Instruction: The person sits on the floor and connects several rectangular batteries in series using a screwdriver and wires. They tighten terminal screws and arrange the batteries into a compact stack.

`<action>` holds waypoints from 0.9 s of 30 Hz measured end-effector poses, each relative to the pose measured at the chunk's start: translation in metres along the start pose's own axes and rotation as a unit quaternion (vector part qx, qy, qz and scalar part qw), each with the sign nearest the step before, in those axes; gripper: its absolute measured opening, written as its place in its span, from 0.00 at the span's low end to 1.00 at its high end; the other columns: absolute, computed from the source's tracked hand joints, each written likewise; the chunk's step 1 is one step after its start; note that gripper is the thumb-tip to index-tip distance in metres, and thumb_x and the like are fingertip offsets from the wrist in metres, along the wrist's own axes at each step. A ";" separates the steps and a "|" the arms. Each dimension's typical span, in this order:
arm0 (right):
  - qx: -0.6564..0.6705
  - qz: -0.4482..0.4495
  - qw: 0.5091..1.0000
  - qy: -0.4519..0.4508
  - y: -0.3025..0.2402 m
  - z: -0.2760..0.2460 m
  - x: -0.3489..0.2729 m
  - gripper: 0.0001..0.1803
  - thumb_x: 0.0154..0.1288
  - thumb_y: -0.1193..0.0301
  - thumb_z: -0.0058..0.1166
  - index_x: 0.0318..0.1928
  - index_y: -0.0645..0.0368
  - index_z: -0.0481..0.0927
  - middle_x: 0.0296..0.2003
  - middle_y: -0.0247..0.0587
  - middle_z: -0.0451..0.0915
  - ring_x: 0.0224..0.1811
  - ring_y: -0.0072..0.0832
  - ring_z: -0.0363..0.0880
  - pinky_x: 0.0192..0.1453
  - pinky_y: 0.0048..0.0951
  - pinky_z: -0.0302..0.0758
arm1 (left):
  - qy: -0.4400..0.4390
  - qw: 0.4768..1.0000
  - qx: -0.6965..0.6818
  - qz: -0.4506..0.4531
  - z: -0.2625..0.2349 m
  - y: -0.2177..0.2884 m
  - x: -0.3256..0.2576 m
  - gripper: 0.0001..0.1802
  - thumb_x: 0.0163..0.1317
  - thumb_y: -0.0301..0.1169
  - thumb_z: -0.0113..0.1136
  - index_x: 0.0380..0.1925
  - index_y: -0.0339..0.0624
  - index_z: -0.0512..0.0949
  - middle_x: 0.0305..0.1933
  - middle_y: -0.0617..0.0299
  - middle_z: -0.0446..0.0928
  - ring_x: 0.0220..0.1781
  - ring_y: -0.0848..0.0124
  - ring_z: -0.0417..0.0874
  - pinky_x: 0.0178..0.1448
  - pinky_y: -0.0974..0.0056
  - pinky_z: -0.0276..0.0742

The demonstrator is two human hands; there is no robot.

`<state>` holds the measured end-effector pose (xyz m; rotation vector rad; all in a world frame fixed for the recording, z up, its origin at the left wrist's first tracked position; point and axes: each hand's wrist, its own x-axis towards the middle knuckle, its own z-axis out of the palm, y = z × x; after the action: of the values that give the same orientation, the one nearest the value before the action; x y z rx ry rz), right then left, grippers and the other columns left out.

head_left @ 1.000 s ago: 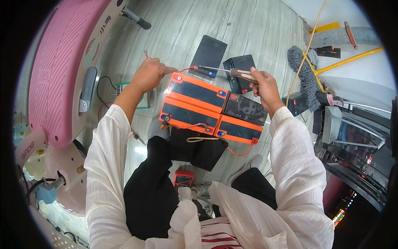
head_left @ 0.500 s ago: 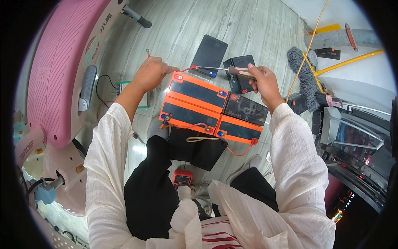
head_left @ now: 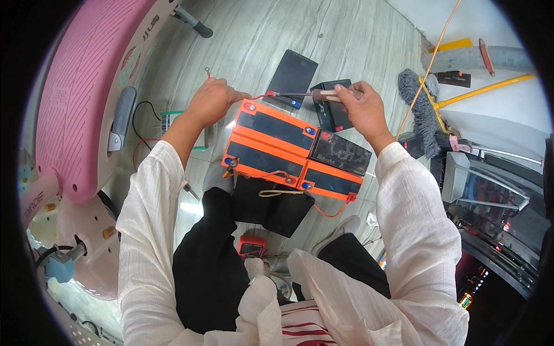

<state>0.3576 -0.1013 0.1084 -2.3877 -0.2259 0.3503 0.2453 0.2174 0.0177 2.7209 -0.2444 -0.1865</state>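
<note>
Head view, left to right: a pink scooter body (head_left: 86, 98) occupies the left edge, standing on the grey floor (head_left: 346, 40). The left hand (head_left: 212, 101) is closed in a pinch on the end of a red wire (head_left: 261, 96) at the far left corner of the battery pack (head_left: 288, 147) — a cluster of orange-edged black batteries resting on the floor between the person's knees. The wire runs rightward to the metal shaft of a screwdriver (head_left: 314, 94), whose pale handle is clamped in the right hand (head_left: 362, 106), fingers wrapped together around it. Both hands sit above the far edge of the pack. Beyond the tool lie a flat black panel (head_left: 292, 75) and a small black box (head_left: 333, 109). A red meter (head_left: 251, 246) lies near the person's lap. A grey mop head (head_left: 420, 106) lies further right — well apart from the pack.
</note>
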 end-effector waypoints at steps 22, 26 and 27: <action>-0.321 -0.225 0.907 -0.154 -0.129 0.016 0.000 0.15 0.65 0.63 0.56 0.42 0.63 0.74 0.34 0.49 0.82 0.39 0.44 0.82 0.39 0.42 0.78 | 0.086 0.996 -0.003 0.013 -0.001 -0.010 -0.020 0.12 0.59 0.26 0.57 0.40 0.48 0.85 0.33 0.62 0.82 0.45 0.63 0.77 0.60 0.58 0.69; -0.205 -0.244 0.940 -0.121 -0.113 0.019 0.004 0.18 0.67 0.59 0.55 0.40 0.64 0.76 0.31 0.48 0.83 0.35 0.44 0.84 0.37 0.42 0.78 | 0.094 0.994 0.049 0.013 -0.022 -0.011 -0.022 0.08 0.57 0.26 0.56 0.32 0.45 0.84 0.32 0.61 0.81 0.45 0.63 0.78 0.65 0.56 0.67; -0.209 -0.257 0.935 -0.129 -0.107 0.018 0.007 0.18 0.67 0.59 0.55 0.41 0.64 0.76 0.31 0.48 0.83 0.35 0.44 0.84 0.37 0.41 0.78 | 0.100 0.993 0.054 0.019 -0.027 -0.010 -0.022 0.07 0.57 0.26 0.56 0.31 0.45 0.83 0.32 0.61 0.81 0.45 0.63 0.78 0.65 0.56 0.67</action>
<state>0.3519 -0.0093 0.1661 -2.5607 -1.1193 0.3907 0.2301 0.2406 0.0402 2.8134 -0.2537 0.1129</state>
